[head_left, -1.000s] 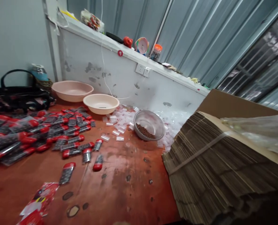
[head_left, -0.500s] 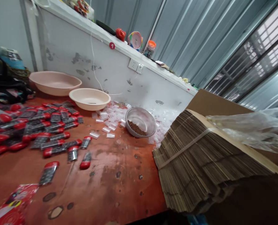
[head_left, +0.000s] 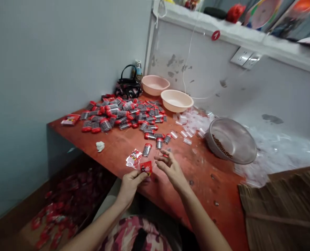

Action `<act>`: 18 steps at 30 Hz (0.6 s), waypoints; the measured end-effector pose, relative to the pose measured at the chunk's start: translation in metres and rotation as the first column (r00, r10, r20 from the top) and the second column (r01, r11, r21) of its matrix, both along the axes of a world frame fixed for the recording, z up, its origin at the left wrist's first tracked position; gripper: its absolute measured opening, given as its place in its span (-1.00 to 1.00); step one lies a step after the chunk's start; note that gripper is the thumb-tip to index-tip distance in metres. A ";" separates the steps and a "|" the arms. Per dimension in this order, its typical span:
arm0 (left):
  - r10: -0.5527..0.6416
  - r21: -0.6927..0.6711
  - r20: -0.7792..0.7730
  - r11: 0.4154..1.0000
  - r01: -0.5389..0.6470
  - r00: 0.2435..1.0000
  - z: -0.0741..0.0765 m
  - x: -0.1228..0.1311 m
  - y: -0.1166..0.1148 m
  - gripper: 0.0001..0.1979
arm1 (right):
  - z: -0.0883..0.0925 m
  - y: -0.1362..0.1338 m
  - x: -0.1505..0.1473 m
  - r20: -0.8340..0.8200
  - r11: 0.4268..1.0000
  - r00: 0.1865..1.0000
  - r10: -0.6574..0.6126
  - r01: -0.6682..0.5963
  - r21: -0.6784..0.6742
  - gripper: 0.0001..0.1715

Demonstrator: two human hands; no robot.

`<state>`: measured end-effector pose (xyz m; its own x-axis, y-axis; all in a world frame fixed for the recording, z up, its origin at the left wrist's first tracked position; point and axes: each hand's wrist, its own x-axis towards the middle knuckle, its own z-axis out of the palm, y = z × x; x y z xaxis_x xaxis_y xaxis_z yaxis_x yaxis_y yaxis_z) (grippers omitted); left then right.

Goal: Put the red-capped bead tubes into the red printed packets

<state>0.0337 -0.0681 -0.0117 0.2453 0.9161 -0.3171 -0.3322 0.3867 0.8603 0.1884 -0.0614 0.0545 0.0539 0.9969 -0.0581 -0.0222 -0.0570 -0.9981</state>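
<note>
Your left hand [head_left: 130, 185] hides the lower part of the red packet [head_left: 145, 166], whose print is too small to read. The right and bottom edges cut off the cardboard stack [head_left: 282, 209], and the top edge crops the blurred orange-lidded jar [head_left: 296, 14]. Below the tabletop [head_left: 222, 181], you see dim red things [head_left: 57, 219], perhaps packs.

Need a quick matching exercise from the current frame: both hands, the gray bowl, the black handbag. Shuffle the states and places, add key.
Things:
1. Left hand
2. Right hand
3. Gray bowl
4. Black handbag

States and places:
A. Beside the pink basin
B. Open, with no visible grip on anything
C. Holding brown beads
D. Pinching a red packet

Pairs: 1-D, 2-B, 3-C, 4-A
</note>
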 end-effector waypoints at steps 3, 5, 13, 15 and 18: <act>-0.050 -0.009 0.020 0.999 0.050 0.999 -0.003 0.012 0.002 -0.83 | -0.013 0.007 0.004 -0.174 0.986 0.982 0.075 -0.099 -0.136 -0.46; -0.067 -0.028 0.021 0.997 0.068 0.998 0.000 0.014 0.002 -0.83 | -0.019 0.010 0.005 -0.192 0.986 0.979 0.072 -0.099 -0.137 -0.44; -0.136 -0.017 -0.020 0.991 0.136 0.990 0.000 0.001 0.001 -0.83 | -0.036 0.013 0.000 -0.254 0.960 0.957 0.138 -0.192 -0.202 -0.48; -0.137 -0.010 -0.061 0.991 0.136 0.989 -0.002 -0.001 0.001 -0.84 | -0.042 0.010 -0.004 -0.218 0.962 0.967 0.130 -0.176 -0.208 -0.47; -0.108 -0.056 -0.071 0.993 0.104 0.992 -0.003 0.000 0.002 -0.82 | -0.051 0.008 -0.004 -0.109 0.966 0.985 0.134 -0.154 -0.206 -0.52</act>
<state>0.0332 -0.0666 -0.0147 0.3144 0.8679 -0.3846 -0.2233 0.4614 0.8586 0.1839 -0.0539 0.0038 -0.1047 0.9579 -0.2673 -0.0903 -0.2768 -0.9567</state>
